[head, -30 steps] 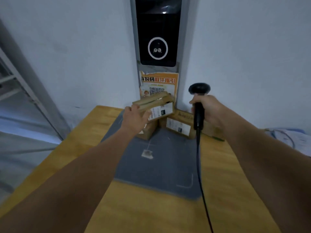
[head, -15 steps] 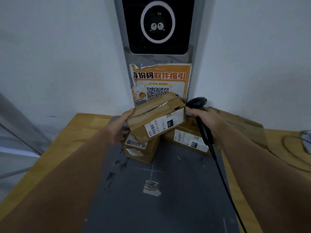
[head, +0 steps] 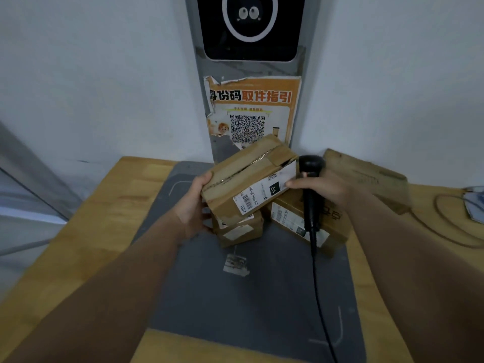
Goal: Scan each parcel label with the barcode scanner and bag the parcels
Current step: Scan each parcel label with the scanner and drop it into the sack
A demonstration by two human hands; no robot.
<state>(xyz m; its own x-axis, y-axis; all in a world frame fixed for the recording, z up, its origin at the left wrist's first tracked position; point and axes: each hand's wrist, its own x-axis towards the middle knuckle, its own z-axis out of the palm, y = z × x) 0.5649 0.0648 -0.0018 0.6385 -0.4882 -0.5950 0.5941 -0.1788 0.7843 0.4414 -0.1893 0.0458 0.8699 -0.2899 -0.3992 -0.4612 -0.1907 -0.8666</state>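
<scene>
Since the earlier frame, the held parcel (head: 246, 174) now sits higher and more tilted, with its label (head: 262, 196) turned up toward the camera, and the right hand (head: 327, 189) has closed in until a fingertip touches the label's right end. The left hand (head: 195, 203) grips the parcel's left end, thumb on top. The right hand is wrapped round the barcode scanner (head: 311, 179), head upright beside the parcel. Whether the held parcel touches the small parcel (head: 239, 231) beneath cannot be told. The carton appears stiff but worn, with a split tape seam. One hand carries it, so it is probably light. Grip the short ends and keep fingers off the label. The post (head: 207, 142) stands close behind, and another parcel (head: 285, 218) and a flat parcel (head: 366, 176) crowd the right. Open room lies over the grey mat (head: 248, 305) toward the person. The cable (head: 320, 297) trails there, and the table (head: 110, 205) edge runs at the left.
</scene>
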